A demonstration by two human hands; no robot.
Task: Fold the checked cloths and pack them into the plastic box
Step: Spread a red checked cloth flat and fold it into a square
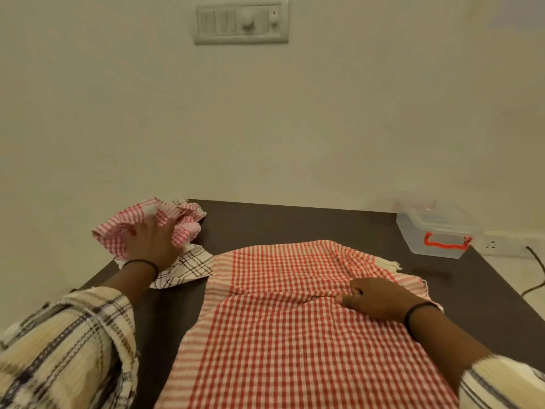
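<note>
A large red-and-white checked cloth (pixel 280 320) lies spread over the dark table (pixel 295 222), its far right part rumpled. My right hand (pixel 374 299) rests on that cloth near its right side, fingers curled into a crease of the fabric. My left hand (pixel 153 237) presses down on a crumpled pink checked cloth (pixel 138 219) at the table's far left corner. Under it lies a white cloth with brown check lines (pixel 188 270). The clear plastic box (pixel 436 231) with its lid on and a red handle stands at the far right corner.
The table stands against a pale wall with a switch panel (pixel 240 20) high up. A wall socket (pixel 491 245) and a dark cable (pixel 535 267) lie past the table's right edge. Bare tabletop shows between the cloths and the box.
</note>
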